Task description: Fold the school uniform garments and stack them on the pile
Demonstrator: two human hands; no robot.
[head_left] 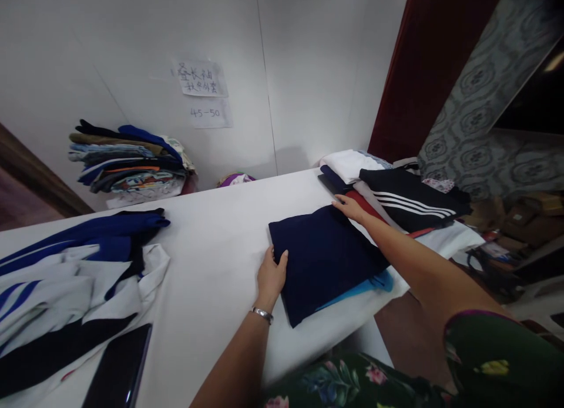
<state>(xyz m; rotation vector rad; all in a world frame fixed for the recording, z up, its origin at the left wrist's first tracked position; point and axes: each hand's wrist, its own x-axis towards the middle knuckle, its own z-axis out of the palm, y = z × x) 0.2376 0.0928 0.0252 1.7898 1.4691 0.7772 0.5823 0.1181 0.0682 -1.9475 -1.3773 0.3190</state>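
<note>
A navy-blue folded garment (328,255) lies on the white table in front of me, roughly square. At its left edge is my left hand (272,273), closed on the fabric with the thumb on top and the other fingers partly hidden. My right hand (350,208) grips the far right corner, its fingertips partly out of sight. A bright blue piece of cloth (363,289) sticks out from beneath the near right side of the garment. Just beyond my right hand rests a pile of folded clothes, topped by a black garment with white stripes (405,198).
White, blue and black clothes (66,285) lie loose on the left of the table (207,261), beside a dark phone (118,367). Behind the table's far edge stands a stack of folded clothes (132,161). Handwritten paper notes (202,79) hang on the wall.
</note>
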